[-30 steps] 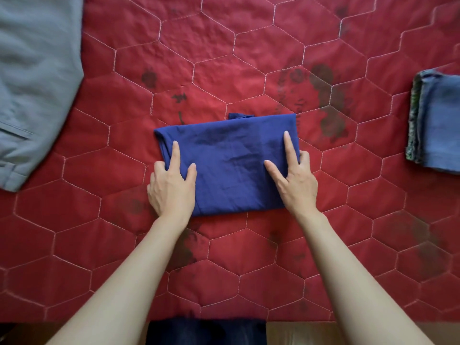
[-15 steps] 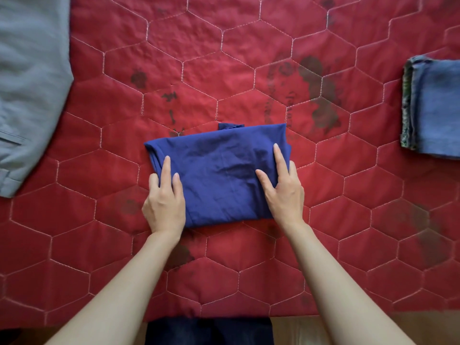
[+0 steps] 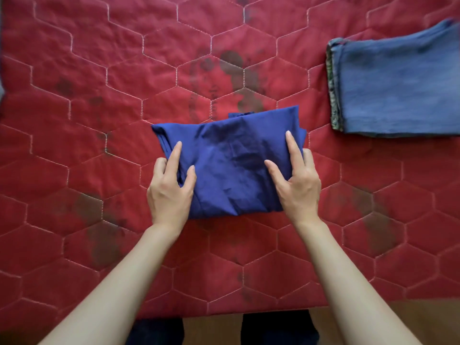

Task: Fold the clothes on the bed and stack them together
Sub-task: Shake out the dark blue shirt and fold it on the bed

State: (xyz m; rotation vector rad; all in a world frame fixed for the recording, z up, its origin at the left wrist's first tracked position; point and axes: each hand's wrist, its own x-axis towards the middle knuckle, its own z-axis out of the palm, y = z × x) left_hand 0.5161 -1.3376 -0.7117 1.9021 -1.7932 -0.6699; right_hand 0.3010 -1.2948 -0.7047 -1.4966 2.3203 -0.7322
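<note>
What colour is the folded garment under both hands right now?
Deep navy blue, plain with no pattern, on the folded garment. The head view shows it clearly.

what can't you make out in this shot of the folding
- Head view: what garment the dark blue cloth is; folded.
- Fingers under its ends: the left hand and right hand cover them.
- Folded denim stack: right edge cuts it off; piece count unclear.
- Lower layer's green pattern: too blurred.
</note>
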